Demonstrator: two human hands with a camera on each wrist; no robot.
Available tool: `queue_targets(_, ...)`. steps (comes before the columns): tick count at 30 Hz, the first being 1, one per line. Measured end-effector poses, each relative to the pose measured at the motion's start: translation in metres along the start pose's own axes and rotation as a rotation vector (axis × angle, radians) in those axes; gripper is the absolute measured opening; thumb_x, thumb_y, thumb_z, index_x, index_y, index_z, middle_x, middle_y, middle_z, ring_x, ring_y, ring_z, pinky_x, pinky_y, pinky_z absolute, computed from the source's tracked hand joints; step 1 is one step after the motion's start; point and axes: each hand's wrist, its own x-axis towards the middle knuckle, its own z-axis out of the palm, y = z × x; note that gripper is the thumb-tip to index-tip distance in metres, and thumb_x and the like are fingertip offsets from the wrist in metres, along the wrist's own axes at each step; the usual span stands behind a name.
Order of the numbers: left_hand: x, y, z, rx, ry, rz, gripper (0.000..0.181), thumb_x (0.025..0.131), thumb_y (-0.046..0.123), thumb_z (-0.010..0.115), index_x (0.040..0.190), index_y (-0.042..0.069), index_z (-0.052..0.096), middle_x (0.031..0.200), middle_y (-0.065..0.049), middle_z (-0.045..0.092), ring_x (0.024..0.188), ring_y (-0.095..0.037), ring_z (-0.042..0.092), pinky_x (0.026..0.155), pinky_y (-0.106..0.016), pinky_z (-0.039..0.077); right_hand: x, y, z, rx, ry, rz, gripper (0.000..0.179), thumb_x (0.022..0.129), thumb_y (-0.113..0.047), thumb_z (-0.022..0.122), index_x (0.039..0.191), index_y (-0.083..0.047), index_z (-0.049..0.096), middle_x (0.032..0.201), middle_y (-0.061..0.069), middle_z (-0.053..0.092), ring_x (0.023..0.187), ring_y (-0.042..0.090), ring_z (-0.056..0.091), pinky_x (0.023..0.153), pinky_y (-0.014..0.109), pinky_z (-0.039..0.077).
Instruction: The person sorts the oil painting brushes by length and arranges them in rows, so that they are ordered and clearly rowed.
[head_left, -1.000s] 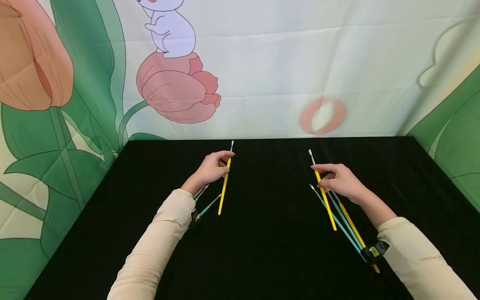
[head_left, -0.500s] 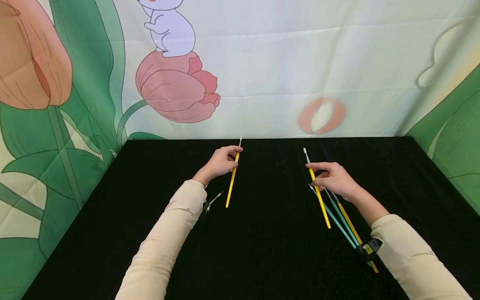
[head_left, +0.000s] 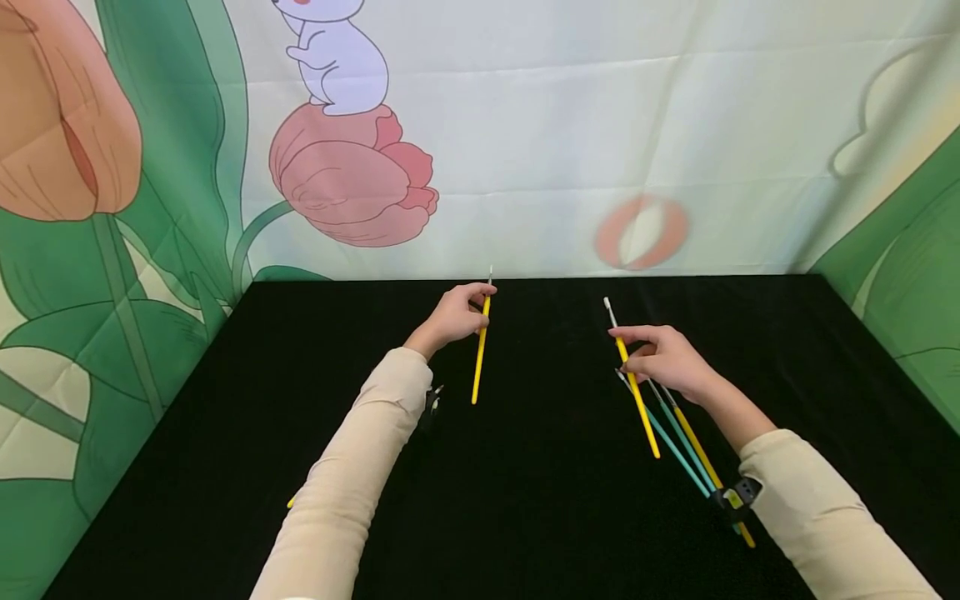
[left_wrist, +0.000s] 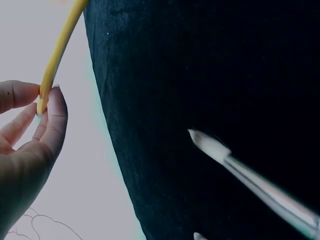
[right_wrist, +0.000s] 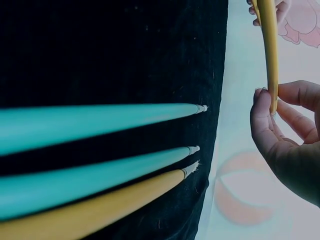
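My left hand (head_left: 453, 313) pinches a yellow paintbrush (head_left: 480, 360) between thumb and fingers, its white bristles pointing up and away at the far table edge. Right of it, my right hand (head_left: 672, 362) grips a second yellow paintbrush (head_left: 645, 417) the same way, white tip up, handle slanting down toward me. Beneath the right hand and wrist lie two teal brushes (right_wrist: 100, 122) and a yellow brush (right_wrist: 115, 204), fanned on the cloth. A brush with pale bristles (left_wrist: 212, 147) lies below the left wrist, mostly hidden by the sleeve in the head view.
A black cloth (head_left: 540, 500) covers the table. Behind it hangs a printed fabric backdrop (head_left: 525, 150) with tulips and a white animal. The end of a yellow handle (head_left: 291, 503) shows beside the left sleeve (head_left: 360, 475).
My left hand has moved right and farther away with its yellow paintbrush, and its sleeve now covers the brushes beneath. My right hand has shifted slightly left with its brush.
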Motion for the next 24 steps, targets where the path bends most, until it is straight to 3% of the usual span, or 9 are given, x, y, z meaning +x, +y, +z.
queue_targets(13, 0.02, -0.006, 0.009, -0.14, 0.039, -0.014, 0.054, 0.08, -0.013, 0.054, 0.131, 0.001, 0.045, 0.116, -0.022, 0.046, 0.084, -0.026, 0.057, 0.073, -0.032, 0.051, 0.007, -0.002, 0.001, 0.023, -0.002, -0.026, 0.049, 0.082, 0.008, 0.053, 0.131, 0.006, 0.043, 0.115, 0.032, 0.05, 0.081, 0.03, 0.061, 0.067, 0.034, 0.053)
queue_targets(24, 0.032, -0.008, 0.017, -0.14, 0.054, -0.061, 0.053, 0.078, -0.013, 0.057, 0.129, 0.0, 0.048, 0.112, -0.019, 0.048, 0.078, -0.024, 0.057, 0.072, -0.03, 0.052, 0.012, -0.006, 0.002, 0.012, 0.003, -0.025, 0.049, 0.082, 0.007, 0.054, 0.13, 0.004, 0.045, 0.118, 0.031, 0.049, 0.086, 0.036, 0.059, 0.068, 0.037, 0.053)
